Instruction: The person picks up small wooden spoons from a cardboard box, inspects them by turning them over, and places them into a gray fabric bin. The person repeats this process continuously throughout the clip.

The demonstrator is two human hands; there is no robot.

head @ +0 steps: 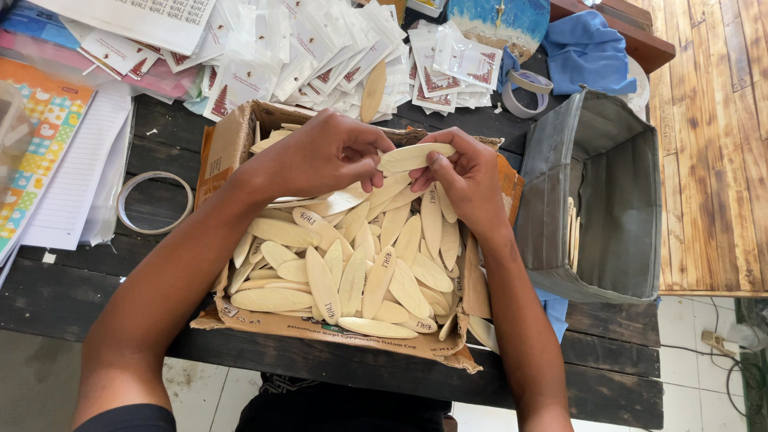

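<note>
My left hand (320,156) and my right hand (468,180) together pinch one pale, leaf-shaped wooden piece (414,156), each gripping an end, above an open cardboard box (232,144). The box is full of several similar oval wooden pieces (352,272), some with small dark markings. Both hands hover over the box's far half. One more wooden piece (373,90) lies on the packets behind the box.
Several small clear plastic packets with cards (320,48) are piled at the back. A grey fabric bin (600,200) stands at right with a few wooden pieces inside. Tape rolls (154,202) (526,92), papers (72,168), a blue cloth (588,48) and the dark table's front edge (400,376) surround the box.
</note>
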